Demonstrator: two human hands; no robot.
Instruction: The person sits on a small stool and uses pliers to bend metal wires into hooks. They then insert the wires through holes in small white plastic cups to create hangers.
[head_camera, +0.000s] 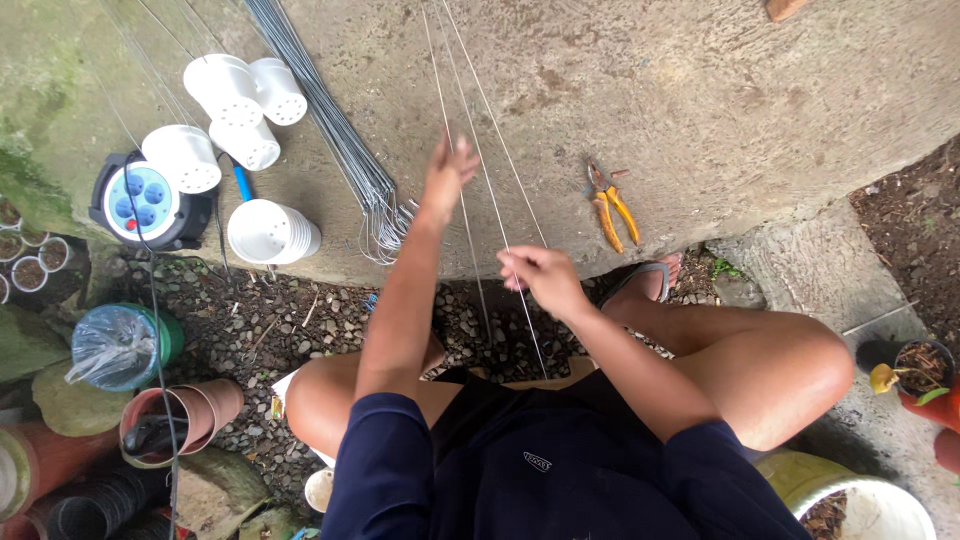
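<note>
Three long thin metal wires (478, 130) run from the concrete slab (700, 90) back toward my lap. My left hand (449, 172) reaches forward over the slab and pinches one of them. Nearer to me, my right hand (538, 277) is closed on the wires above the gravel. A bundle of similar wires with hooked ends (340, 140) lies on the slab to the left of my left arm. Orange-handled pliers (610, 208) lie on the slab to the right of my right hand.
Stacks of white plastic pots (240, 110) lie at the slab's left, beside a blue-faced cable reel (145, 200). Terracotta pots (180, 415) and a bagged green pot (120, 345) stand on the gravel at left. A potted plant (920, 370) and a white bucket (880, 505) are at right.
</note>
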